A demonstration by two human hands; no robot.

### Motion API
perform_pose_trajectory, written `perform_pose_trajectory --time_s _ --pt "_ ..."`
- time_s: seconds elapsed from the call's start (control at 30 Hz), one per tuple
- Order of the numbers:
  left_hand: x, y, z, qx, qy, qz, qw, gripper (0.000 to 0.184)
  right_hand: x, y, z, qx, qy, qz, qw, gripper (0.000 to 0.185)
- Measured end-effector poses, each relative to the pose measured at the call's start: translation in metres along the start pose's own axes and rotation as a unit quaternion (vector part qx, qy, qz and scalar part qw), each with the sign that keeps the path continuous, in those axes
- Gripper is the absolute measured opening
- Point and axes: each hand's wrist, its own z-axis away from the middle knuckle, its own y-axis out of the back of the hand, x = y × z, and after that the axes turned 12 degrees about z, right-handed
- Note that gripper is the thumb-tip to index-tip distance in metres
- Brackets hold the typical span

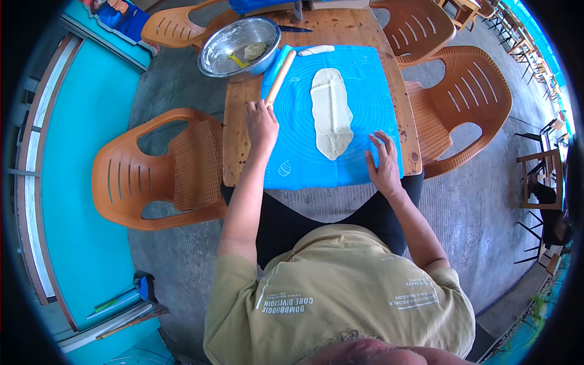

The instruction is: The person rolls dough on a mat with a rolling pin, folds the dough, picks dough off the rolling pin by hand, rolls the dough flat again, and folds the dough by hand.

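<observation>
My left hand [262,126] is closed around the near end of a wooden rolling pin [281,79], which slants away from me over the left edge of a blue baking mat [289,143]. A long, flat sheet of dough [332,115] lies on the mat, with creases along and across it. To the right of its near end, my right hand [385,161] is open over the mat's corner, fingers apart and holding nothing. A small rolled piece of dough [317,50] rests at the mat's far edge.
A metal bowl [213,68] at the table's far left holds a lump of dough [255,50] and a yellow utensil [237,59]. A dark knife-like object [295,28] lies behind it. Orange chairs flank the wooden table [237,146], including one at left [128,176] and one at right [474,91].
</observation>
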Motion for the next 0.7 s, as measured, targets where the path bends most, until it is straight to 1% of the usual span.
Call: perform_pose_trajectory --time_s 0.1,0.17,0.2,0.27,0.3,0.37,0.4,0.53,0.6,0.7 --pt "-0.012 -0.017 -0.02 -0.042 0.026 -0.035 0.998 0.03 -0.003 -0.002 0.001 0.004 0.016 0.004 1.0 0.043" --pt "-0.016 -0.023 -0.028 -0.006 0.013 -0.05 0.999 0.03 -0.007 -0.002 -0.002 -0.001 0.013 0.003 1.0 0.043" --pt "-0.015 -0.023 -0.026 -0.012 0.017 -0.049 0.999 0.03 -0.009 -0.001 -0.001 -0.001 0.019 0.006 1.0 0.042" --pt "-0.008 -0.018 -0.025 0.025 -0.014 -0.141 0.99 0.031 -0.01 -0.001 -0.005 -0.004 0.025 0.012 1.0 0.041" --pt "-0.006 -0.017 -0.022 0.019 -0.01 -0.14 0.99 0.031 -0.01 -0.001 -0.005 -0.008 0.038 0.006 0.999 0.04" --pt "-0.003 -0.014 -0.014 0.034 -0.049 -0.128 0.99 0.037 -0.013 -0.003 -0.005 -0.019 0.049 -0.001 0.999 0.039" --pt "0.0 -0.012 -0.01 0.021 -0.044 -0.122 0.991 0.041 -0.014 -0.005 -0.006 -0.025 0.064 0.0 0.998 0.038" --pt "0.003 -0.009 0.007 0.006 -0.058 -0.083 0.995 0.043 -0.027 -0.008 -0.012 -0.038 0.096 -0.001 0.995 0.036" --pt "-0.001 -0.01 0.012 0.007 -0.094 -0.088 0.992 0.043 -0.034 -0.009 -0.017 -0.044 0.113 -0.001 0.993 0.036" --pt "-0.001 -0.008 0.018 0.013 -0.109 -0.063 0.992 0.042 -0.038 -0.015 -0.024 -0.055 0.142 -0.005 0.988 0.035"
